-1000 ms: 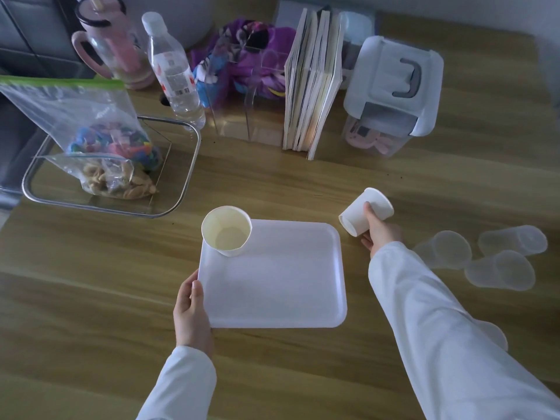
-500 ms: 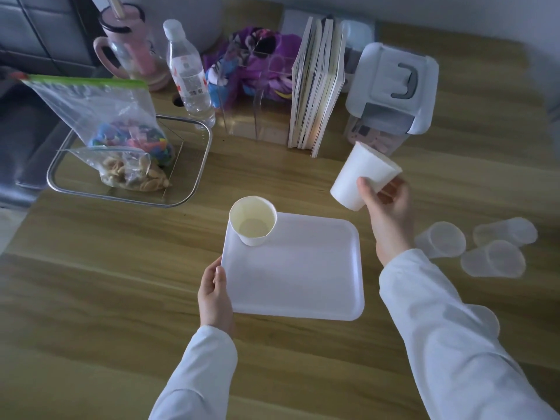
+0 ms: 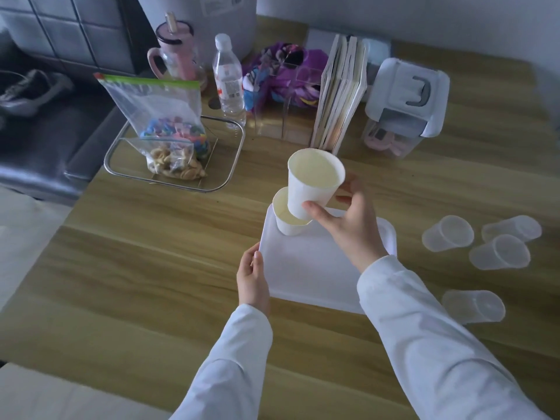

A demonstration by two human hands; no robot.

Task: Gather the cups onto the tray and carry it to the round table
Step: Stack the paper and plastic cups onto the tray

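A white tray point(image 3: 306, 268) lies on the wooden table. My left hand point(image 3: 253, 278) grips its left edge. One white paper cup point(image 3: 288, 222) stands upright in the tray's far left corner. My right hand point(image 3: 348, 225) holds a second white paper cup point(image 3: 313, 183) upright in the air, just above and partly in front of the first. Several clear plastic cups lie on their sides on the table to the right of the tray: one point(image 3: 448, 233) nearest it, two more point(image 3: 512, 228) point(image 3: 500, 252) beyond, another point(image 3: 474, 306) nearer me.
Behind the tray stand a row of books point(image 3: 339, 95), a white lidded box point(image 3: 403, 104), a water bottle point(image 3: 228, 83) and a pink jug point(image 3: 177, 56). A glass dish point(image 3: 127, 174) at the left holds a snack bag point(image 3: 163, 125). The table's left edge drops off.
My right hand lifted the paper cup off the table to the right of the tray, turned it upright and carried it left over the cup on the tray. My left hand stayed on the tray.
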